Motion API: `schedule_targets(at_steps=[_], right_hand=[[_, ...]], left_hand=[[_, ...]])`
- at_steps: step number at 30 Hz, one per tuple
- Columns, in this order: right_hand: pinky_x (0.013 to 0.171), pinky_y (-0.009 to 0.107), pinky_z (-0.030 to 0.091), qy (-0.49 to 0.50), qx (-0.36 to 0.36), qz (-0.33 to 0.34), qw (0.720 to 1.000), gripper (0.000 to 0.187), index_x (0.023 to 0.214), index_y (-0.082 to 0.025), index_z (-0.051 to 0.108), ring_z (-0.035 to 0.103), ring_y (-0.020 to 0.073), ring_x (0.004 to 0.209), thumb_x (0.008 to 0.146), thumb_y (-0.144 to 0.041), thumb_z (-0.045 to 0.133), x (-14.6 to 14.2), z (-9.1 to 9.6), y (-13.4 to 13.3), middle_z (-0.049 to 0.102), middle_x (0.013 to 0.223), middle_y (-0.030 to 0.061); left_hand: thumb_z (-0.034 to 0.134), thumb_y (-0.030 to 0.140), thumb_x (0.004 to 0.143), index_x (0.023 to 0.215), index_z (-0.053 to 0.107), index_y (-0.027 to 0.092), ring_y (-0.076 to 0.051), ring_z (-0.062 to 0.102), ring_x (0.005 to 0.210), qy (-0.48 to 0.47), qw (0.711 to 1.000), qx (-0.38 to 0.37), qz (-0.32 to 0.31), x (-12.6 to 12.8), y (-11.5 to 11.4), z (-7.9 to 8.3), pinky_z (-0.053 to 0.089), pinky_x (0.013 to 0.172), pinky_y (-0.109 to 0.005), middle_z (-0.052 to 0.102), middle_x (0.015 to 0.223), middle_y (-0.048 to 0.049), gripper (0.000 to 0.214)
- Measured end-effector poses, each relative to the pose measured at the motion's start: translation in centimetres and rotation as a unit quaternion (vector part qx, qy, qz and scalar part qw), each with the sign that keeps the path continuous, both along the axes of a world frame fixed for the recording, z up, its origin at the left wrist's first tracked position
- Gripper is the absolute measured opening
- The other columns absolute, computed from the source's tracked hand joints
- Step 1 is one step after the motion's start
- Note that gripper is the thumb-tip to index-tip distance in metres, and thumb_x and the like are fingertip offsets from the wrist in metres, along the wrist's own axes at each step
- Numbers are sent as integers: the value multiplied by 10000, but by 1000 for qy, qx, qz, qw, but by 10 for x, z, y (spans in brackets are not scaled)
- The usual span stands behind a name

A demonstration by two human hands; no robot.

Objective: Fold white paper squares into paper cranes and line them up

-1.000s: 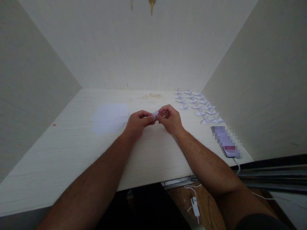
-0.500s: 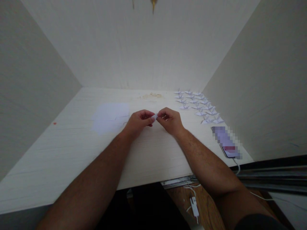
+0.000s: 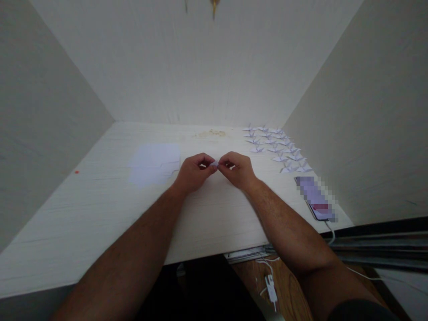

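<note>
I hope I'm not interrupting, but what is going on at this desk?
A person is working a small folded paper between the fingertips of the left hand and right hand, low over a white desk. Flat pale paper sheets lie beside the left hand. Rows of finished paper cranes stand at the back right, with a phone on a cable nearer the front edge.

light: soft, even, dim-white | shadows: faint under forearms on desk (image 3: 100,196) | edges: wide-angle stretch | phone (image 3: 316,198) pixelated
</note>
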State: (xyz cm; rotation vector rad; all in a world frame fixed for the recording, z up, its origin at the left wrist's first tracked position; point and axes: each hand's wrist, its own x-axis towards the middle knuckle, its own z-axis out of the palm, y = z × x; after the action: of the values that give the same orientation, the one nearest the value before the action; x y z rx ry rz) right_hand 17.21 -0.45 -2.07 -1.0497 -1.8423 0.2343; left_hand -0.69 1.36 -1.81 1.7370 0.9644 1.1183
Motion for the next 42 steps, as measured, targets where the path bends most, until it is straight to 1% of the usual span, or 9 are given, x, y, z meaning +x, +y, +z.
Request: schedule_targets(at_steps=[7,11,15,19,23,27,31,37,42], right_hand=[[599,232,511,10,-19,-11,1000,72,764,-195,682,611,100,616,811,-234,645,-3,4,-3,691,714,1],[574,226,494,31,-59,-31,997,66,759,-191,689,601,97,592,794,-236,658,-5,6,-4,703,713,6],[532,224,471,79,-102,-28,991,121,766,-183,697,589,98,560,777,-303,708,-6,7,-4,703,696,13],[514,224,457,101,-133,-17,986,169,778,-184,707,575,96,544,779,-352,719,-6,5,-4,702,685,16],[508,220,449,105,-137,-9,985,156,767,-184,707,561,90,537,774,-340,720,-6,5,-4,697,684,13],[532,227,462,96,-120,-5,988,115,740,-188,697,574,94,561,774,-298,700,-6,6,-4,693,694,10],[521,222,444,93,-104,-6,990,105,724,-185,692,561,89,546,770,-280,687,-6,7,-5,683,670,4],[517,224,419,84,-117,-19,989,111,710,-184,676,539,89,537,771,-277,676,-8,11,-8,671,641,-1],[520,229,404,67,-113,-12,991,107,699,-183,670,519,90,532,775,-259,661,-7,10,-8,638,608,-11]], left_hand=[[746,295,726,747,660,170,-111,593,635,-29,999,17,15,2,0,-1,506,595,-228,677,715,-8,153],[745,296,735,749,646,169,-111,595,649,-35,999,17,18,4,-3,0,508,600,-227,664,723,-6,161],[750,320,742,768,637,178,-119,611,676,-57,998,5,18,4,-4,1,525,643,-246,673,755,-10,183],[749,317,742,772,641,187,-130,625,695,-49,998,13,24,3,-4,0,528,673,-263,680,774,-13,172],[733,290,752,768,648,193,-131,624,702,-26,998,37,34,3,-4,1,528,698,-271,677,767,-8,130],[719,268,759,791,664,193,-136,634,727,-9,998,54,31,3,-7,5,527,721,-278,681,778,-10,99],[711,288,768,784,672,194,-141,636,728,-4,998,54,28,2,-7,5,529,727,-288,695,781,-15,103],[708,295,772,757,664,193,-137,625,685,-3,998,50,31,2,-7,5,517,700,-286,692,741,-12,112],[692,274,770,723,648,187,-131,605,646,-5,999,45,19,3,-7,6,493,665,-278,674,684,-6,108]])
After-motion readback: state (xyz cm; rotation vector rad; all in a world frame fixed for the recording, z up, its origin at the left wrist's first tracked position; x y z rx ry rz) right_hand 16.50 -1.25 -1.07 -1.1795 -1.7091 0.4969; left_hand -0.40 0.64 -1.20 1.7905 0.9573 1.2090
